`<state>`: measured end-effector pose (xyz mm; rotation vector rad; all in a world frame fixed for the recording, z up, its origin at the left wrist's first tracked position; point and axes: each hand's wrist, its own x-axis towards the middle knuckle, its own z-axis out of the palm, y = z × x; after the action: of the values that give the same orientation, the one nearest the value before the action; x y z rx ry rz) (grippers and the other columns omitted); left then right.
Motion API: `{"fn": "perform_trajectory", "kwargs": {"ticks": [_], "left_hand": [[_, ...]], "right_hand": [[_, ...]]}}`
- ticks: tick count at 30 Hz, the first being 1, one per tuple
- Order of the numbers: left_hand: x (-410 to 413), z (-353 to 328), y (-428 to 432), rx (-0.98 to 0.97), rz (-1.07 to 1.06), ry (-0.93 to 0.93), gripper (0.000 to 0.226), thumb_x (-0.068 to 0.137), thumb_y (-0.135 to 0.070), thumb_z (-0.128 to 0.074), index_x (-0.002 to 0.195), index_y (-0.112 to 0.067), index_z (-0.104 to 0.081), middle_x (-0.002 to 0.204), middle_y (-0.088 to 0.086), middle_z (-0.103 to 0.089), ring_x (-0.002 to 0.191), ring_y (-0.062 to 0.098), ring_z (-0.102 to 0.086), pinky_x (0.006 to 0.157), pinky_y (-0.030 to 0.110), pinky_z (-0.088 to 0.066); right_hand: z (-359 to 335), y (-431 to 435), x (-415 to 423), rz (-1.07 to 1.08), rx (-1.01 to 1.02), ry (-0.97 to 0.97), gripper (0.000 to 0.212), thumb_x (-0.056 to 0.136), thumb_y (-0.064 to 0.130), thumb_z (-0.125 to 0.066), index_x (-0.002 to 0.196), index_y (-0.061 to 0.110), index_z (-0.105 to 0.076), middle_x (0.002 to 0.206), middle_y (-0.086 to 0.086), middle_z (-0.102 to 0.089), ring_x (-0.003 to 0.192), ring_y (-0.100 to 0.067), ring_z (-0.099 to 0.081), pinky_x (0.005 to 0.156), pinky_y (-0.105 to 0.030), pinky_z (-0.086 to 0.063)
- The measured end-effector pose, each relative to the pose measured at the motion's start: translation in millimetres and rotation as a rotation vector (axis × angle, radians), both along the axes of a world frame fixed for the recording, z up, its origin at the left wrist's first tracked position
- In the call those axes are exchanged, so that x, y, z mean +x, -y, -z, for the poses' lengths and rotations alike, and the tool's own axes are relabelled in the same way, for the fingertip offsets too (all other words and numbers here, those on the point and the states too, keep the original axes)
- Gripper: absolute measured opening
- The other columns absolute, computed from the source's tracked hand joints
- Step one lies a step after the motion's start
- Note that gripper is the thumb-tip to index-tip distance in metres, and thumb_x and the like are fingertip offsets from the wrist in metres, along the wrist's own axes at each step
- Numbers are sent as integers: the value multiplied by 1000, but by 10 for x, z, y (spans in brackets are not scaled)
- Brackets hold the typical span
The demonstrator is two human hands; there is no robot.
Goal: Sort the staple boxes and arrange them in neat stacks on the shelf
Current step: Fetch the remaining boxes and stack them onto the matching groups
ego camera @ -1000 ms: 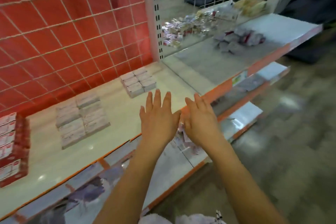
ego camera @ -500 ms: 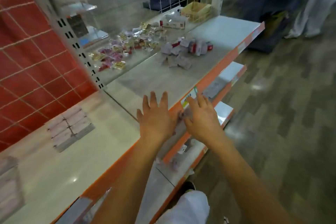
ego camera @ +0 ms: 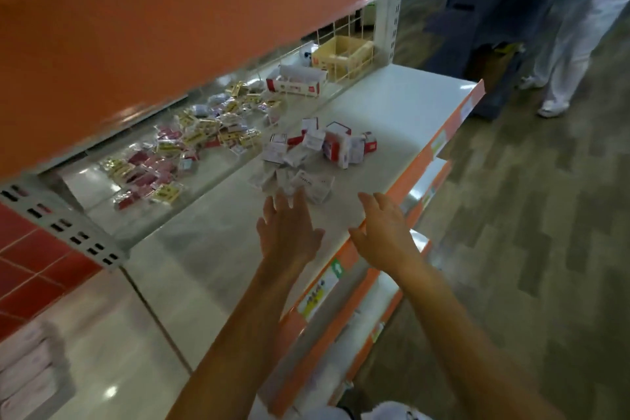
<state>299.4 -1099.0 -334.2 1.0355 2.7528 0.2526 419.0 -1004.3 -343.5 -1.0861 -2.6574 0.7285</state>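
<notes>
A loose heap of small white and red staple boxes (ego camera: 308, 155) lies jumbled on the grey shelf (ego camera: 211, 245), towards its front right. My left hand (ego camera: 288, 232) reaches out flat over the shelf, fingers straight, its fingertips at the near edge of the heap. My right hand (ego camera: 383, 230) hovers beside it above the shelf's orange front edge, fingers straight, holding nothing. At the far left bottom, a blurred neat stack of pale boxes (ego camera: 29, 368) stands on the neighbouring shelf bay.
An orange upper shelf edge (ego camera: 204, 10) overhangs the bay. Behind a low divider lie several small yellow and pink packets (ego camera: 191, 143), a long red and white carton (ego camera: 295, 83) and a cardboard box (ego camera: 342, 56). A person's white trousers (ego camera: 576, 31) stand in the aisle at right.
My view has swung right from the bay with stacked boxes to the bay with the loose heap. Both hands, still flat and holding nothing, have reached forward towards the heap.
</notes>
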Motion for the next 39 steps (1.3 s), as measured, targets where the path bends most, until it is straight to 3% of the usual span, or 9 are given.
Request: {"fn": "perform_trajectory", "kwargs": {"ticks": [5, 8, 11, 14, 21, 26, 30, 34, 39], "left_hand": [[-200, -6, -282, 159, 32, -58, 76, 86, -8, -60, 148, -20, -20, 156, 10, -12, 138, 34, -26, 104, 42, -38], [-318, 18, -453, 246, 72, -90, 66, 82, 1, -58, 142, -17, -36, 150, 11, -29, 133, 33, -35, 100, 42, -44], [-445, 90, -577, 195, 111, -125, 55, 84, -4, -60, 137, -14, -46, 144, 10, -39, 131, 28, -38, 102, 36, -41], [-505, 156, -658, 156, 107, -138, 49, 83, -7, -62, 131, -18, -54, 135, 8, -48, 123, 27, -45, 96, 33, -45], [-463, 193, -687, 249, 17, -147, 29, 71, -25, -63, 97, -12, -69, 101, 13, -63, 95, 33, -57, 77, 40, -50], [-261, 171, -682, 259, -100, -114, 38, 70, -19, -78, 106, -11, -68, 105, 11, -66, 95, 31, -62, 80, 40, -49], [-80, 129, -641, 300, -234, -25, 42, 72, -14, -78, 112, -10, -67, 114, 11, -62, 96, 31, -63, 77, 33, -50], [32, 159, -496, 307, -357, -20, 49, 77, -15, -75, 124, -16, -61, 122, 6, -60, 105, 26, -60, 80, 19, -38], [167, 106, -308, 278, -493, -12, 46, 80, -18, -73, 124, -22, -60, 125, 2, -59, 106, 21, -60, 85, 21, -40]], "right_hand": [[-30, -421, -273, -24, 28, -98, 64, 88, 17, -59, 145, 12, -29, 143, -16, -36, 124, -33, -43, 98, -37, -40], [-45, -731, -477, -90, 80, -174, 58, 87, 8, -57, 141, 12, -35, 140, -13, -40, 116, -32, -49, 86, -30, -43], [-104, -994, -699, -154, 50, -196, 58, 87, 2, -53, 140, 12, -33, 143, -11, -37, 120, -33, -47, 88, -31, -42], [-153, -1217, -875, -256, 95, -170, 58, 92, 7, -50, 145, 11, -25, 149, -11, -28, 127, -36, -41, 93, -42, -44], [7, -1518, -1093, -460, 48, -235, 47, 95, 3, -39, 141, 6, -32, 137, -17, -46, 116, -40, -53, 87, -50, -50], [62, -1530, -1057, -507, 85, -305, 48, 97, 2, -36, 145, 5, -30, 144, -16, -42, 121, -36, -52, 89, -47, -50], [46, -1528, -1026, -526, 29, -335, 21, 92, 5, -49, 112, 2, -52, 119, -23, -59, 89, -35, -62, 69, -45, -54], [-37, -1520, -951, -571, 22, -328, 42, 82, 8, -65, 123, 9, -53, 137, -13, -49, 115, -32, -53, 84, -40, -49], [-72, -1423, -787, -614, -270, -253, 42, 82, 19, -70, 121, 17, -55, 106, 4, -55, 84, -10, -57, 78, -24, -48]]}}
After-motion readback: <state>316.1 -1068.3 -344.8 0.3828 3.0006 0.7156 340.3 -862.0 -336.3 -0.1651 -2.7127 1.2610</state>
